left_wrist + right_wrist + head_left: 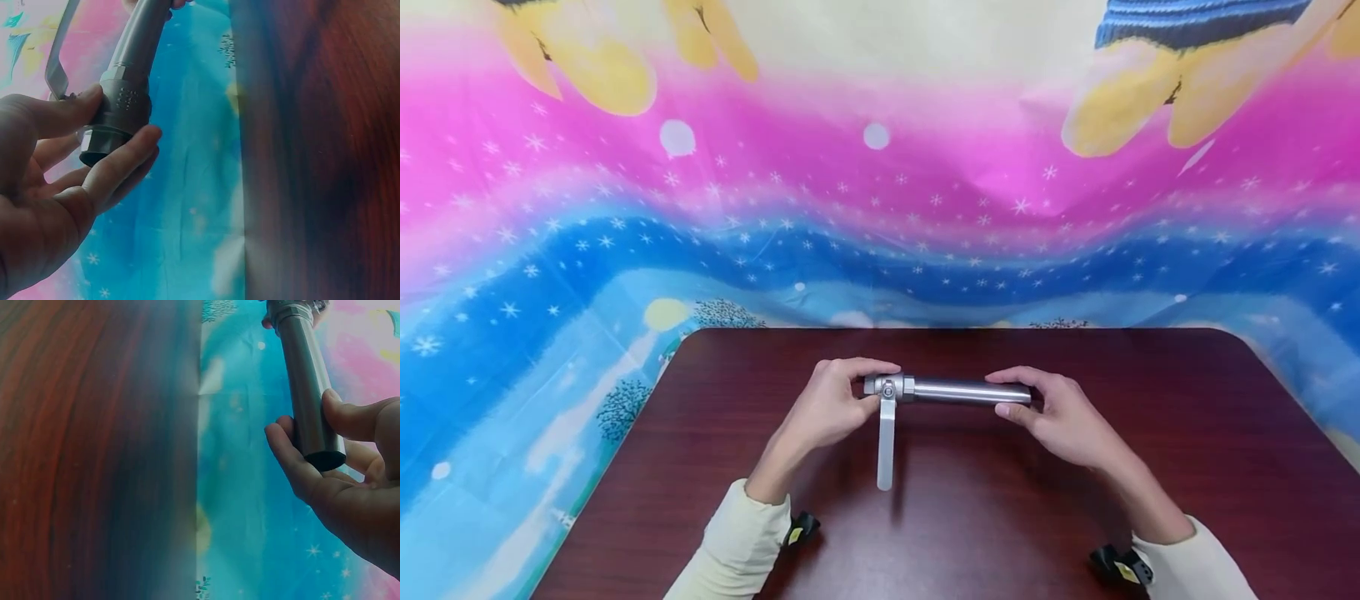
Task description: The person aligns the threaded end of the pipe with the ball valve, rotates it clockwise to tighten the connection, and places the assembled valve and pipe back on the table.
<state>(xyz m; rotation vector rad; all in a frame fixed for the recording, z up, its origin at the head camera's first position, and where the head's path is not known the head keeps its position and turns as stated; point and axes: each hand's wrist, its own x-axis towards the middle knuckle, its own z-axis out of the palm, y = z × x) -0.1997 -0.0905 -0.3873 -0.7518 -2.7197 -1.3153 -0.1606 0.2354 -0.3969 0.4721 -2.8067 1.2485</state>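
A steel ball valve (889, 387) with a flat lever handle (886, 446) is joined to a straight metal pipe (962, 391). The whole piece is held level above the table, its lever pointing toward the person. My left hand (832, 402) pinches the valve body between thumb and fingers; in the left wrist view the valve's hex end (103, 142) shows between them. At the other end, my right hand (1070, 418) grips the pipe, thumb on the near side and fingers on the far side. The pipe's dark end (325, 460) faces the right wrist camera.
Below lies a dark red-brown wooden table (715, 467) with rounded far corners. Behind and beside it hangs a pink and blue printed cloth (850, 192). Small black devices (801, 529) sit at both wrists, beside the pale sleeves (741, 533).
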